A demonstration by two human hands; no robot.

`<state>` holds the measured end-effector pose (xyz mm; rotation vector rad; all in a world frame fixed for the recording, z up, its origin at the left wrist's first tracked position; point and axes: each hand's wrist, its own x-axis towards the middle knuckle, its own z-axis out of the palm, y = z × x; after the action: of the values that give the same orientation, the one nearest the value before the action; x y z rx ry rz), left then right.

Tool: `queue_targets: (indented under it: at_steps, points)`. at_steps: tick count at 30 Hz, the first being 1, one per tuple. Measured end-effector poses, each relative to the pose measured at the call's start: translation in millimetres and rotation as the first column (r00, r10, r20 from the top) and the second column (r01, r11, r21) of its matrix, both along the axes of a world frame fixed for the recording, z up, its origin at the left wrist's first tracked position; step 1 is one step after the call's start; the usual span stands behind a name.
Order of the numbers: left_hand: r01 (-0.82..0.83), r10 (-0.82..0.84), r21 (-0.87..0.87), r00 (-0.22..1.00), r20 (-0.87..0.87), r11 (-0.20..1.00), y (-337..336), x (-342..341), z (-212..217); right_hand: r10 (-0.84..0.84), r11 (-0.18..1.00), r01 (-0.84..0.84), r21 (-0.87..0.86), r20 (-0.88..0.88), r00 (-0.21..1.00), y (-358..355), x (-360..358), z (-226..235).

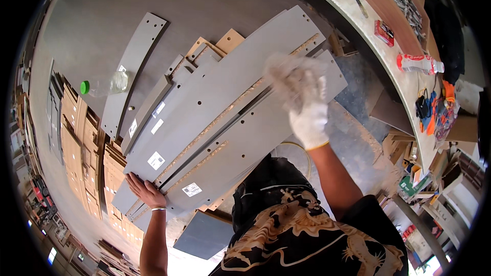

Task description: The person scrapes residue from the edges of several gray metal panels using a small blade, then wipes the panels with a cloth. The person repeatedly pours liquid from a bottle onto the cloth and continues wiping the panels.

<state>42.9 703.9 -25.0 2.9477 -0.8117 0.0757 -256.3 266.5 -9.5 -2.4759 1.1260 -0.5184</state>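
Two long grey panels with drilled holes and white labels lie side by side in front of me, the farther panel (220, 87) and the nearer panel (276, 120). Wood dust fills a long groove (204, 125) in the farther one. My left hand (146, 191) is bare and rests flat on the panels' left end, fingers stretched out. In a white knit glove, my right hand (307, 102) is over the right part of the panels, smeared by motion. A pale, blurred rag (286, 71) shows at its fingers.
Grey and tan boards (202, 51) lie beyond the panels. A curved grey board (135, 51) sits at the far left beside a clear bottle (115, 83) with a green cap. At right, a pale counter (353, 25) carries a wooden tray (394, 20), a bottle and tools. Boards (76, 148) are stacked at left.
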Motion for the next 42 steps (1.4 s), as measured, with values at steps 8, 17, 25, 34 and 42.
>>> queue_targets:
  at_steps: [8,17,25,34,42]
  points:
    - [0.015,-0.015,-0.005,1.0,0.005,1.0,0.8,-1.5,0.4,0.196,0.98,-0.2,-0.011,-0.158,0.968,-15.1,-6.0,18.7]
    - [0.034,-0.034,-0.025,0.999,0.027,0.999,-5.0,5.0,-4.9,0.656,0.65,-0.569,0.504,0.006,0.754,137.1,58.3,1.3]
    - [0.068,-0.065,-0.023,0.994,0.09,0.997,4.8,5.9,-12.5,-0.018,0.976,0.032,0.216,-0.066,0.998,-30.7,-0.1,8.8]
    - [0.024,-0.022,-0.018,0.994,0.105,1.0,4.9,8.0,-17.3,0.224,0.817,-0.178,0.548,-0.017,0.974,-36.4,-7.7,-13.9]
    - [0.01,-0.007,-0.02,0.992,0.127,1.0,3.3,5.5,-18.5,0.171,0.936,-0.283,-0.21,-0.433,0.885,-8.9,-1.9,-12.5]
